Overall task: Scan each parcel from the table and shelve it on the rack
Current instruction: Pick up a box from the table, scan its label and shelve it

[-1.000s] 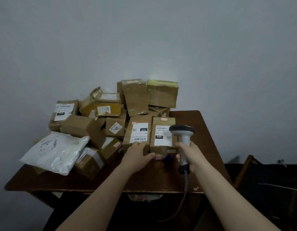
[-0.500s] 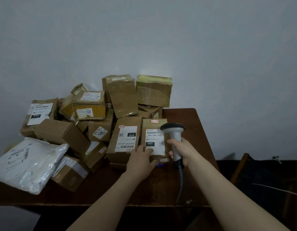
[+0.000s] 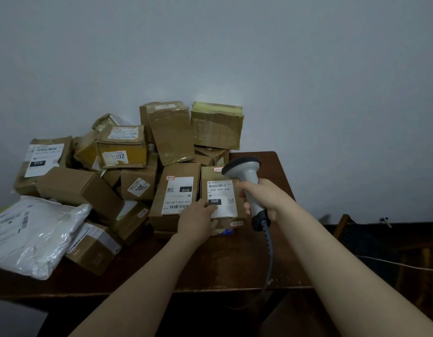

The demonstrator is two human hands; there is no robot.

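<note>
Presently, the 060 parcel [image 3: 222, 190] lies flat near the front right of the table [image 3: 234, 263], label upward, touching the 010 parcel [image 3: 179, 190] on its left.

Left hand [image 3: 198, 220]: it rests on the near-left corner of the 060 parcel. The thumb [image 3: 211, 208] lies on the white label beside the black "060" field. The remaining fingers bend down over the near edge of the box, so the hand holds the parcel by that corner.

Right hand [image 3: 264, 198]: the fingers are wrapped round the handle of the scanner [image 3: 244, 176], which stands upright. The scanner head sits above the far-right corner of the 060 parcel, just beside the label. A coiled cable [image 3: 269, 249] runs from the handle base down past the table's front edge.

Count:
1. Hands: two, both occupied.
2. Scanners: one.
3. Cardboard boxes: at least twelve are distinguishable, including the 060 and 010 parcels; they are piled against the wall [image 3: 307, 81], and the exact total cannot be told.
4. White poly bag [image 3: 33, 234]: one, at the left front of the pile, leaning on a box.
</note>
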